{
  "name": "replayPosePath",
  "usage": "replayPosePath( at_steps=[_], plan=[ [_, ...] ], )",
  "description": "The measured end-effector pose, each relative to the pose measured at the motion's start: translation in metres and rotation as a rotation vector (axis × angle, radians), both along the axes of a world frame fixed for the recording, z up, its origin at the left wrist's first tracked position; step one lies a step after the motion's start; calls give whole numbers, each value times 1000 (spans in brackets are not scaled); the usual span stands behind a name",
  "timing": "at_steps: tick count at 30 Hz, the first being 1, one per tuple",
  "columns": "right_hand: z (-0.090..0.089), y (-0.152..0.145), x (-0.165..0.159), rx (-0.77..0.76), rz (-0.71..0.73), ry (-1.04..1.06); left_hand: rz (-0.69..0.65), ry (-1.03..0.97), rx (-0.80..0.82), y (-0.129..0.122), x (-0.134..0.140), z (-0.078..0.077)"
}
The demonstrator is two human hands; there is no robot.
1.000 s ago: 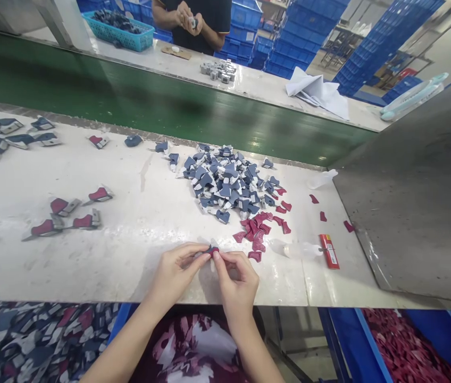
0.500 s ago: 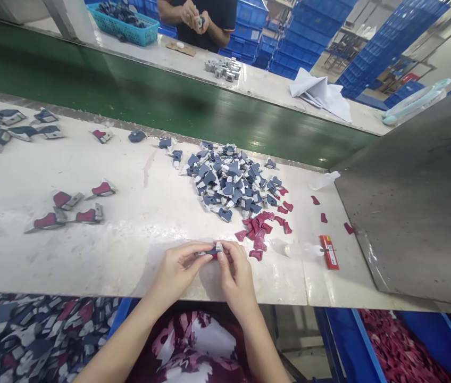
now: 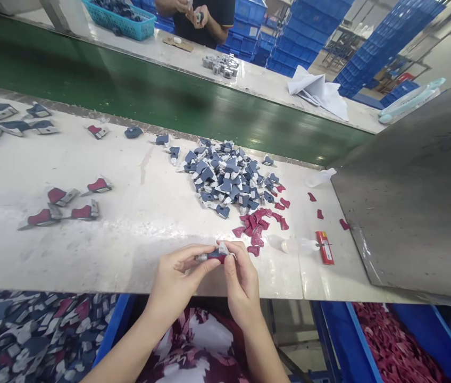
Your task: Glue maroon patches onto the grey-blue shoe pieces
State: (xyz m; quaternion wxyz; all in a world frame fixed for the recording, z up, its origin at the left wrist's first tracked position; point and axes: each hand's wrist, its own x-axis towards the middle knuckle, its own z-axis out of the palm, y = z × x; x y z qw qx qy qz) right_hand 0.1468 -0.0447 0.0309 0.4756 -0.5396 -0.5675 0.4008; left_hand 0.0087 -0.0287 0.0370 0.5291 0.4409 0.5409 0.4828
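Between my hands is a small navy-and-grey plastic part [image 3: 211, 256] with a maroon piece along its near side. My left hand [image 3: 177, 274] pinches its left end between thumb and fingers. At its right end, the thumb and fingers of my right hand [image 3: 243, 282] close round it and partly hide it. Just beyond lies a scatter of loose maroon pieces [image 3: 254, 226], and past them a heap of navy-and-grey parts [image 3: 227, 178]. Several parts with maroon pieces fitted [image 3: 84, 211] lie on the worktable [image 3: 138, 223] to the left.
A clear bottle [image 3: 295, 245] and a red packet [image 3: 324, 248] lie right of my hands, near a metal panel [image 3: 412, 202]. Bins of assembled parts [image 3: 38, 340] and maroon pieces [image 3: 397, 346] stand below the table edge. Across the green conveyor [image 3: 161, 96], a co-worker's hands [image 3: 197, 16] handle a part.
Both hands stay on the part, which has turned slightly and shows more of its maroon side. The camera view has shifted a little. Across the conveyor, the co-worker's hands have moved apart slightly.
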Motion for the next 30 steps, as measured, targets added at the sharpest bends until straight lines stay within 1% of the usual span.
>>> replayPosePath(
  at_steps=[3, 6, 11, 13, 15, 19, 22, 25, 30],
  plan=[
    [8, -1, 6, 7, 61, -19, 20, -12, -25, -1, 0, 7],
    [8, -3, 6, 24, 48, -73, 16, 30, 3, -5, 2, 9],
    [-2, -6, -4, 36, -61, -108, 55, 233, 208, -12, 9, 3],
    [-4, -6, -6, 24, -76, -102, 56, 260, 249, -11, 10, 2],
    [-3, -6, -6, 13, -79, -90, 18, 201, 218, -9, 8, 2],
    [4, -3, -3, -30, -94, -4, -83, 24, 92, -3, 0, 4],
    [7, -1, 0, -71, -76, 75, -54, -2, 70, -4, -3, 6],
    [7, 0, 1, -69, -76, 105, -25, -9, 74, -6, -3, 8],
    [4, 0, -4, -61, -119, 170, -39, -44, 85, -10, 1, 11]
  ],
)
